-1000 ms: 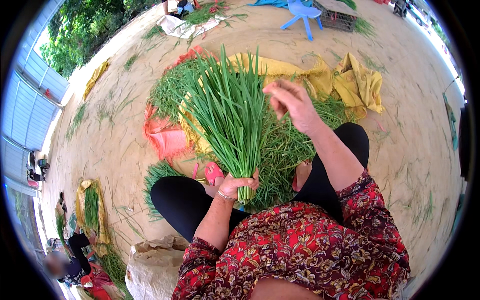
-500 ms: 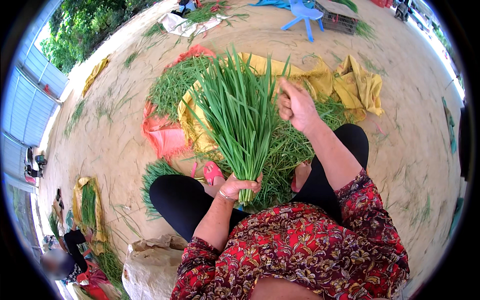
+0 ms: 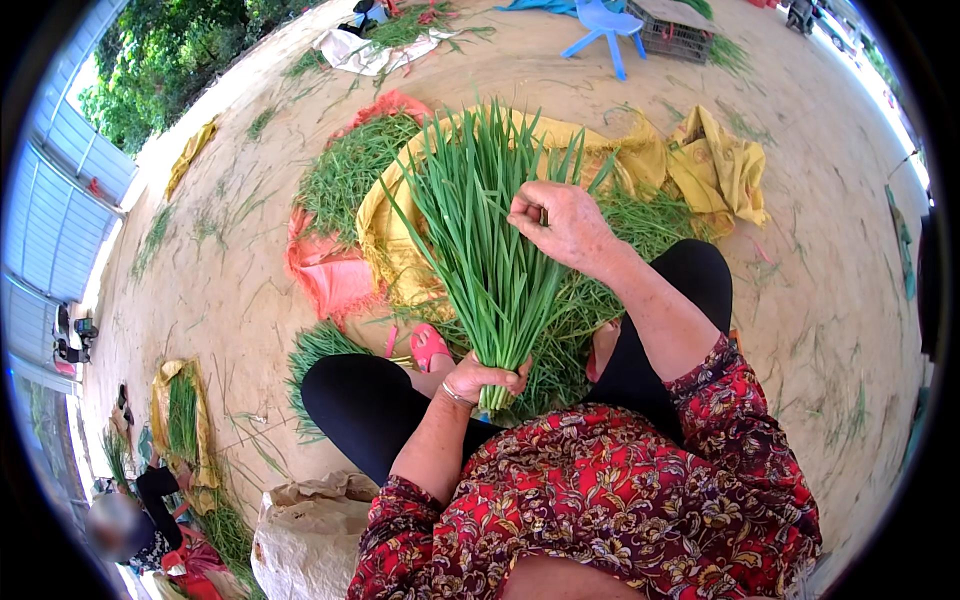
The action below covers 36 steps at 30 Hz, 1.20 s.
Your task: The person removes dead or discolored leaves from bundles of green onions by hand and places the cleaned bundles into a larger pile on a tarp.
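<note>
My left hand (image 3: 486, 379), with a bangle at its wrist, is wrapped round the pale lower stems of a bunch of garlic chives (image 3: 490, 245). The long green leaves fan out upward and away from me. Over the right side of the leaves, my right hand (image 3: 570, 224) has its fingers curled into a pinch. Whether a leaf is caught between those fingertips I cannot make out. Loose chives (image 3: 575, 330) lie in a heap between my legs, below the bunch.
More chives (image 3: 365, 170) lie on a red sack (image 3: 325, 275) beside a yellow sack (image 3: 725, 165). A small chive pile (image 3: 315, 365) is by my left knee, a pale sack (image 3: 310, 535) at lower left. Another person (image 3: 130, 515) sits far left; a blue chair (image 3: 605, 35) stands behind.
My right hand has moved left and nearer, from beside the leaf tips to over the leaves. My left hand keeps its grip on the bunch, which leans slightly more to the right.
</note>
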Each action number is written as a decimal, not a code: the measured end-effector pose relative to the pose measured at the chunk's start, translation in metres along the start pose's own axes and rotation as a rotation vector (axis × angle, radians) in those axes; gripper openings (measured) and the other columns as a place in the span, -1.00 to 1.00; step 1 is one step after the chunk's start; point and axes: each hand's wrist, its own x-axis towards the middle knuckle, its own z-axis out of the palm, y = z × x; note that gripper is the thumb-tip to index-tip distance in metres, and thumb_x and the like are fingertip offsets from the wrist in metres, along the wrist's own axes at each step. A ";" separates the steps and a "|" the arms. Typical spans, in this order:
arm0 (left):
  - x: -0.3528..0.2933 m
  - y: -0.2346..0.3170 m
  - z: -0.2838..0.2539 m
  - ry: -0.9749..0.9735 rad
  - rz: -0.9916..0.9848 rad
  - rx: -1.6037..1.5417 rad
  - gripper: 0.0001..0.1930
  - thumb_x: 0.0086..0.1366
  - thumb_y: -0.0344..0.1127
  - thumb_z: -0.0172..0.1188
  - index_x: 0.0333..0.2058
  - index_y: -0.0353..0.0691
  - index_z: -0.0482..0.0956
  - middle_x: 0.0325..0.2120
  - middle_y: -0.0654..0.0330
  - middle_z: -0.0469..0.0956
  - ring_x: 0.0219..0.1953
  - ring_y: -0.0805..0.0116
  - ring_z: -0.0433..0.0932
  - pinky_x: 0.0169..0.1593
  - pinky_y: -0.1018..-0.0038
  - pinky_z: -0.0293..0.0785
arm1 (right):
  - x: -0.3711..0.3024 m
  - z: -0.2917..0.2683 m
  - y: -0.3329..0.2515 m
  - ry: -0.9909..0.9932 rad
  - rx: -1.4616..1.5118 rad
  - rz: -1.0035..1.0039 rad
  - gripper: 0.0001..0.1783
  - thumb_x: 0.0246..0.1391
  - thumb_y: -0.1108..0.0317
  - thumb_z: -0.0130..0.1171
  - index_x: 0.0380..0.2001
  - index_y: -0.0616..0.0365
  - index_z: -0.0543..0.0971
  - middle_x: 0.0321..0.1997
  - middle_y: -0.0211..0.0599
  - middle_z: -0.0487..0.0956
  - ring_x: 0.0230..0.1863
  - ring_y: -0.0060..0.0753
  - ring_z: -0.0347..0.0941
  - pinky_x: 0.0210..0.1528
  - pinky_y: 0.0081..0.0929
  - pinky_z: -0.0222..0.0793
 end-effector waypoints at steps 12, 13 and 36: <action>-0.003 -0.001 -0.001 -0.016 -0.026 -0.011 -0.64 -0.06 -0.47 0.35 -0.23 -0.39 0.50 -0.47 0.11 0.51 -0.52 0.32 0.50 -0.42 0.42 0.45 | -0.003 -0.001 0.006 0.003 -0.106 0.042 -0.81 -0.13 0.40 0.27 -0.40 0.14 0.49 -0.60 -0.34 0.48 -0.57 -0.37 0.43 -0.46 -0.36 0.36; -0.003 -0.001 0.001 -0.016 -0.023 -0.014 -0.64 -0.06 -0.47 0.35 -0.23 -0.39 0.50 -0.47 0.11 0.51 -0.52 0.32 0.50 -0.42 0.42 0.45 | -0.002 0.002 0.011 0.075 -0.175 -0.012 -0.81 -0.13 0.38 0.27 -0.42 0.12 0.48 -0.57 -0.31 0.49 -0.54 -0.29 0.46 -0.44 -0.32 0.37; -0.003 -0.003 -0.003 0.015 -0.085 0.006 -0.54 -0.07 -0.54 0.36 -0.13 -0.36 0.46 -0.46 0.10 0.51 -0.52 0.33 0.50 -0.45 0.43 0.45 | 0.003 0.011 0.000 -0.224 0.603 0.400 -0.84 0.09 0.41 0.29 -0.40 0.22 0.50 -0.57 -0.44 0.50 -0.61 -0.73 0.36 -0.66 -0.67 0.17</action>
